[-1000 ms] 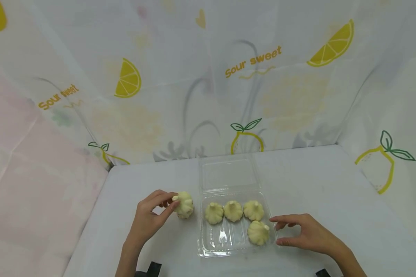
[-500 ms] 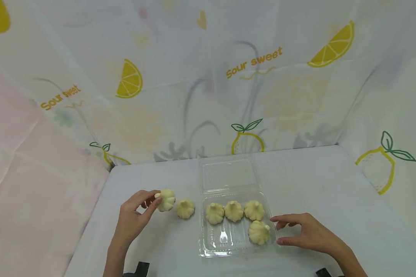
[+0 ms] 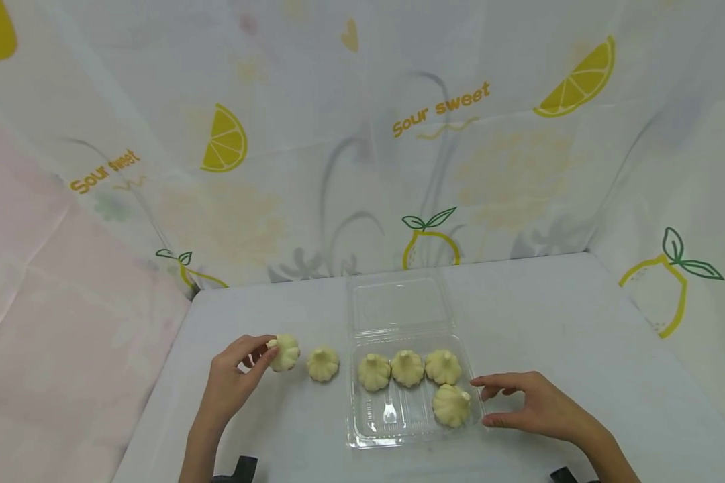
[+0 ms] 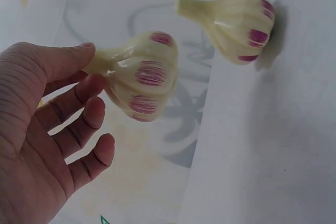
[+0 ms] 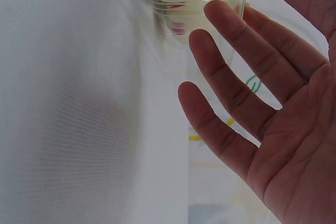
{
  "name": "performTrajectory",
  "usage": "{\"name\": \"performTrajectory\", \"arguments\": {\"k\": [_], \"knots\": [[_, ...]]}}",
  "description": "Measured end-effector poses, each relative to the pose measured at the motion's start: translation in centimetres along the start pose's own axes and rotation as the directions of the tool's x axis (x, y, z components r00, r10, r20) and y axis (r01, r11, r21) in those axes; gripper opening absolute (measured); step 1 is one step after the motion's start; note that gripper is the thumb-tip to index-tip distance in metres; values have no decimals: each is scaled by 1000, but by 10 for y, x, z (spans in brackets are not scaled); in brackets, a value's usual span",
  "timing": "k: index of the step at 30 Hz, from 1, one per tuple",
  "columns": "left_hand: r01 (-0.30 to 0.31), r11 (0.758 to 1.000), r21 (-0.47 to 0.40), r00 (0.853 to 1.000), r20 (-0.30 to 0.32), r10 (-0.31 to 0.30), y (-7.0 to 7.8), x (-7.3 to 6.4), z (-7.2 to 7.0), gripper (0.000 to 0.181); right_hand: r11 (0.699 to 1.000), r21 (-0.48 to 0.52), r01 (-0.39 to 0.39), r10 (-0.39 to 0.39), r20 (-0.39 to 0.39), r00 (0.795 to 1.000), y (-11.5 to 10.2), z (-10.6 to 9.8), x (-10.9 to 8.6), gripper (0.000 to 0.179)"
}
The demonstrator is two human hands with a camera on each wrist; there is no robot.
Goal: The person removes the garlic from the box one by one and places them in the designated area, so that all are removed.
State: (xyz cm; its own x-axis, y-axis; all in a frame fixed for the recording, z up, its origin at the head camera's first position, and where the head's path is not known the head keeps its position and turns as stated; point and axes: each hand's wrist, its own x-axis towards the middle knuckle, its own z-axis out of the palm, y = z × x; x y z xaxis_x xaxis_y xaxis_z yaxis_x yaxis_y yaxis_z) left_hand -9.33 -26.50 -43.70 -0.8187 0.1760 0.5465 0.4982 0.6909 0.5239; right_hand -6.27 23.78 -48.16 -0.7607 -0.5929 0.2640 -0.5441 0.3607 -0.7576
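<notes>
In the head view my left hand (image 3: 232, 382) pinches a garlic bulb (image 3: 285, 353) by its stem between thumb and index finger. The left wrist view shows this pale bulb (image 4: 144, 77) with purple streaks round its base, while the other fingers stay loosely bent. A second garlic bulb (image 3: 323, 364) stands on the table just right of it. My right hand (image 3: 532, 406) lies at the right wall of a clear plastic box (image 3: 368, 429), fingers relaxed and holding nothing. Inside the box, three bulbs (image 3: 407, 368) form the back row, and another bulb (image 3: 451, 405) lies at front right.
The box's clear hinged lid (image 3: 399, 305) lies folded back toward the rear of the white table (image 3: 519, 308). Behind the table hangs a curtain (image 3: 314, 134) printed with lemons.
My left hand has moved left with its garlic bulb, bringing the standing bulb into full view, then sunk slightly. My right hand and the box have stayed in place.
</notes>
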Motion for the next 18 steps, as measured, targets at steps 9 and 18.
{"name": "performTrajectory", "arguments": {"k": [9, 18], "knots": [[-5, 1000, -8, 1000, -8, 5, -9, -3, 9, 30, 1000, 7, -1, 1, 7, 1000, 1, 0, 0, 50], [64, 996, 66, 997, 48, -67, -16, -7, 17, 24, 1000, 6, 4, -4, 7, 1000, 2, 0, 0, 49]]}}
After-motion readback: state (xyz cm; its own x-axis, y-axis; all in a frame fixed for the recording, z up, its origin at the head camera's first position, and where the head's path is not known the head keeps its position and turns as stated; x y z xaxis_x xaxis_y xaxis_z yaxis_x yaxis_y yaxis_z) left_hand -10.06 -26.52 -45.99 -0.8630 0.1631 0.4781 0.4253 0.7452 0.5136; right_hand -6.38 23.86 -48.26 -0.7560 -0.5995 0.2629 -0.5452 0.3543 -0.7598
